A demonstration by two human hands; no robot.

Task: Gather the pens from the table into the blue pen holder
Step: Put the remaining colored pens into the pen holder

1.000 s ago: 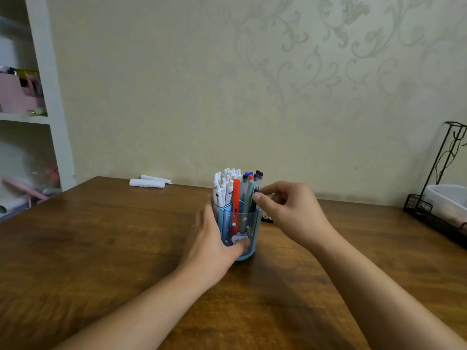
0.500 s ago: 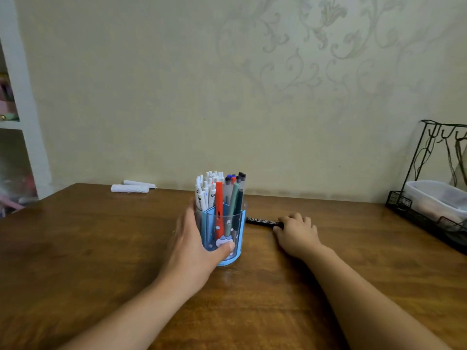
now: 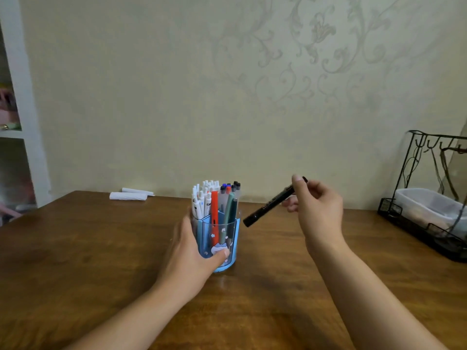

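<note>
Two hands are over the counter [image 3: 101, 261]: the left hand [image 3: 192, 251] and the right hand [image 3: 318, 208]. One blue pen holder [image 3: 227, 238] stands there, and one black pen [image 3: 270, 204] is outside it, up in the air. Inside the holder the pens crowd together: a cluster of white pens [image 3: 202, 200] too tightly packed to count exactly, one orange pen [image 3: 214, 208], one green pen [image 3: 229, 208], and a few dark-capped pens [image 3: 235, 189] behind them whose number I cannot fix. Two white rolls [image 3: 128, 196] lie at the far edge. One black wire rack [image 3: 429, 198] holds one white tub [image 3: 427, 205].
</note>
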